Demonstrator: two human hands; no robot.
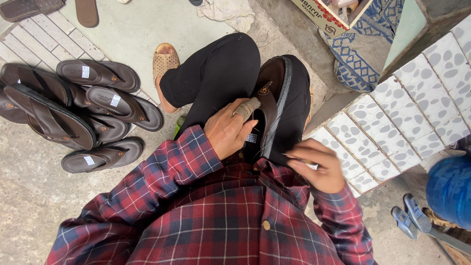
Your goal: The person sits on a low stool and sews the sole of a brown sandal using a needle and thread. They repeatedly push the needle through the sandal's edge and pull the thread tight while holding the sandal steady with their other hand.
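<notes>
A dark brown sandal (pixel 273 93) stands on its edge between my knees, sole facing right. My left hand (pixel 228 130) grips it by the strap, with a bandaged index finger lying across the strap. My right hand (pixel 316 165) hovers just to the right of the sandal's heel, fingers pinched together on something thin that I cannot make out. I wear black trousers and a red plaid shirt.
A heap of finished brown sandals (pixel 73 110) lies on the floor at left. A pebble-patterned tiled ledge (pixel 402 118) runs at right, a cardboard box (pixel 328 14) sits above it, and a blue container (pixel 450 189) stands at far right. My left foot wears a tan sandal (pixel 164 61).
</notes>
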